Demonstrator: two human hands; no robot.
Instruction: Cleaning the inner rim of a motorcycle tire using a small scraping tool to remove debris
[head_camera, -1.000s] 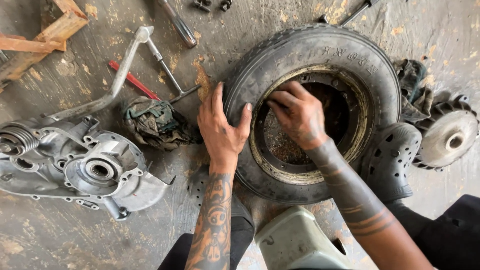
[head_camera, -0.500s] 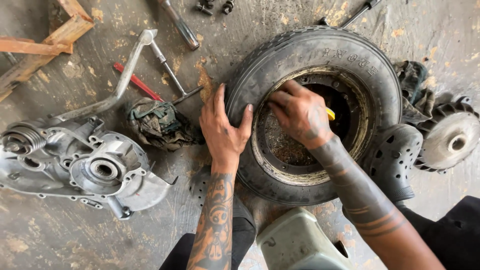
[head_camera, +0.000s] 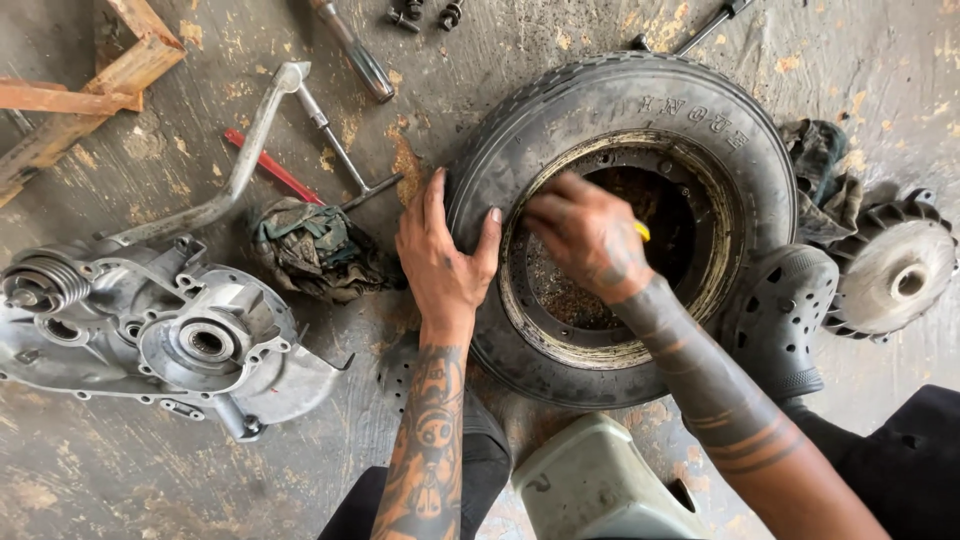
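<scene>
So the small tyre (head_camera: 620, 215) is lying flat on the stained concrete floor (head_camera: 120, 470), right of centre, with its rusty rim (head_camera: 610, 330) facing up and a bunch of dirt sitting in the hub. The left hand (head_camera: 440, 260) is spread open, palm down on the tyre's left sidewall, thumb hooked toward the rim edge. The right hand (head_camera: 590, 235) is down inside the rim opening, fingers curled around something with a yellow tip (head_camera: 641, 231) — too little of it shows to say what it is. Just left of the tyre there's a crumpled greasy rag (head_camera: 315, 250), with a T-handle wrench (head_camera: 335, 150) and a red-handled tool (head_camera: 272, 165) lying beyond it. Further left sits an aluminium engine case (head_camera: 160, 325) with a kick lever (head_camera: 225, 175) sticking up from it. On the right side, a black perforated clog (head_camera: 785, 310) touches the tyre, and a finned pulley (head_camera: 890, 270) sits just past that. A pale plastic stool (head_camera: 590, 480) is at the bottom — partly under the right forearm.
</scene>
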